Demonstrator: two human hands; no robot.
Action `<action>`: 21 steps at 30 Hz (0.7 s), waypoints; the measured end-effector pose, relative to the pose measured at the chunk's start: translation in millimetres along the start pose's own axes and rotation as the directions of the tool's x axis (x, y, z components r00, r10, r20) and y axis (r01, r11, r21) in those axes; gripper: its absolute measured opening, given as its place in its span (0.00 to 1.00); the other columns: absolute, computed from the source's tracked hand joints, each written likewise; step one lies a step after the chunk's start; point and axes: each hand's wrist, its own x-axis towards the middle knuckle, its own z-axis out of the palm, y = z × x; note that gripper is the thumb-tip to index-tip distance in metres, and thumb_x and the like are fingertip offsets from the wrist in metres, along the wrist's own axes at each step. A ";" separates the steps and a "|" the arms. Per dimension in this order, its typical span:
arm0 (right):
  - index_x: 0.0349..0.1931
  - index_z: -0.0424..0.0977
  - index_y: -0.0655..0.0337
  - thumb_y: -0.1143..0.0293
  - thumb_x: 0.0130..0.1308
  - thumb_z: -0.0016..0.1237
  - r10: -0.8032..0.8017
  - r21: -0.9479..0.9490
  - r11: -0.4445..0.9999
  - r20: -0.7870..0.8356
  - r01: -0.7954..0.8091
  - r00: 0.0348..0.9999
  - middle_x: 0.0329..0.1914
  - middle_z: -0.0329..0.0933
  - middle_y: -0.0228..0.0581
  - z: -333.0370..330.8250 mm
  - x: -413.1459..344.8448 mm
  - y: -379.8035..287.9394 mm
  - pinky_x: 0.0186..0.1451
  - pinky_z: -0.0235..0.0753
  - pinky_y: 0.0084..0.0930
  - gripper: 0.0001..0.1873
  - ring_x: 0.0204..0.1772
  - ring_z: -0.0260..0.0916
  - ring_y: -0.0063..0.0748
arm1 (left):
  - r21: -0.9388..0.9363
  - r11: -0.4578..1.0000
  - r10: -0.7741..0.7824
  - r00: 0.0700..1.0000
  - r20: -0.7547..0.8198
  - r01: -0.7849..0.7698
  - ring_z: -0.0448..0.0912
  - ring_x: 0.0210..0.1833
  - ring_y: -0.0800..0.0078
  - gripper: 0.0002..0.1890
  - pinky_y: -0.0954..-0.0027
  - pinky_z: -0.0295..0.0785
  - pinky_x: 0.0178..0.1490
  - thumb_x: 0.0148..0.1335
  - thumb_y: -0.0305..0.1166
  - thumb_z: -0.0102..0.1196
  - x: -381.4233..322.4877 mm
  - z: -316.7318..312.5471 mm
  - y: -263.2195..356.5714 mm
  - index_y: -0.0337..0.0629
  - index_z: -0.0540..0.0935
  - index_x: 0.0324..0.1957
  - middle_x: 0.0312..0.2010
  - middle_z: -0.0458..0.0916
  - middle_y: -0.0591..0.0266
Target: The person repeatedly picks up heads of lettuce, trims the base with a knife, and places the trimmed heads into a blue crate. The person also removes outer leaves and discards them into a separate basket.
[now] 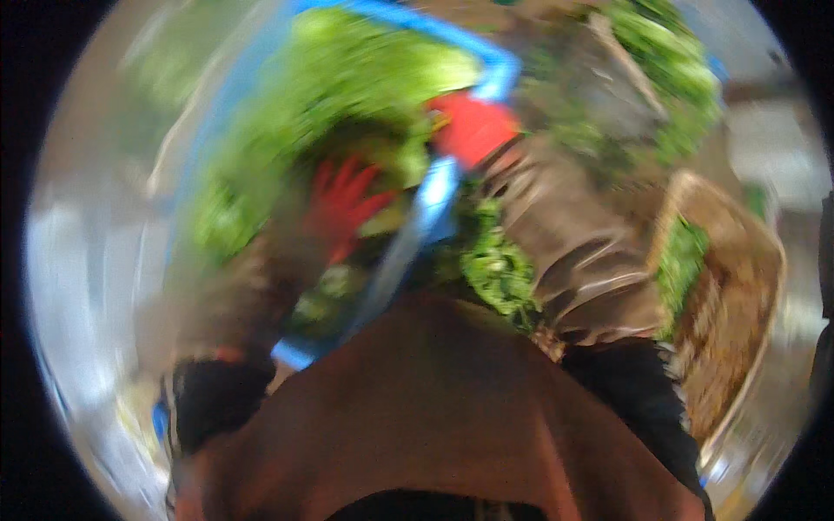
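Much of the view is blurred. A blue plastic crate (449,32) stands before me, with green leafy vegetables (352,71) filling its far part. My left hand (345,202), in a red glove, is spread with its fingers apart over a dark gap in the near part of the crate; I see nothing in it. My right hand (472,127), also in a red glove, is closed around the crate's right rim. Brown sleeve covers are on both forearms. What lies under my left hand is too blurred to tell.
At the right stands a brown woven basket or sack (723,293) with some greens inside. More leafy greens (498,267) lie beside the crate, under my right forearm. Another heap of greens (677,78) is at the upper right, next to a pale stick-like edge.
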 end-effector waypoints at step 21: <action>0.70 0.61 0.59 0.49 0.47 0.70 0.889 0.400 0.433 -0.336 -0.808 0.311 0.57 0.77 0.57 -163.6 -544.0 493.9 0.60 0.76 0.42 0.51 0.59 0.76 0.55 | -0.385 0.605 0.538 0.714 -0.448 -0.697 0.72 0.64 0.52 0.23 0.43 0.61 0.69 0.56 0.35 0.65 388.1 21.2 485.9 0.47 0.80 0.55 0.56 0.79 0.60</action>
